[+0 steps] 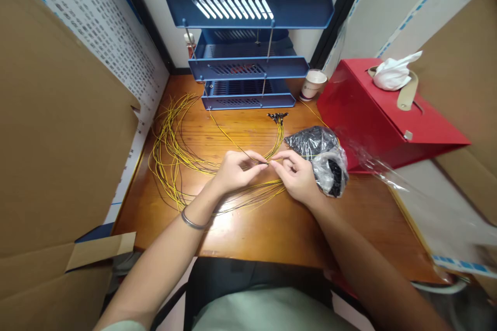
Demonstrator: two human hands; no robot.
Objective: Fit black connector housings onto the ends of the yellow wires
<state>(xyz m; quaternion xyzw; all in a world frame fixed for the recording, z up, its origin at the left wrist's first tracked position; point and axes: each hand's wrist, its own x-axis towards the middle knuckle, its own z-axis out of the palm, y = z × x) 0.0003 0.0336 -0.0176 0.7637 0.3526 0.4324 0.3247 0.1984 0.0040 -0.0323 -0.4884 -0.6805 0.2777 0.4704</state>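
My left hand [235, 169] pinches a thin yellow wire [229, 139] near its end, over the middle of the wooden desk [272, 227]. Facing it, my right hand [295, 174] has thumb and forefinger closed on something tiny at that same wire's tip; what it is cannot be made out. Several more yellow wires [171, 149] loop in a big coil to the left and run under both hands. A small bunch of wires tipped with black connectors [278, 116] lies just beyond my hands.
A clear plastic bag of small black parts [324, 157] lies right of my right hand. A red box [373, 113] with a white tissue stands at the right, a blue stacked tray rack [248, 56] and paper cup [312, 84] at the back. Cardboard panels wall both sides.
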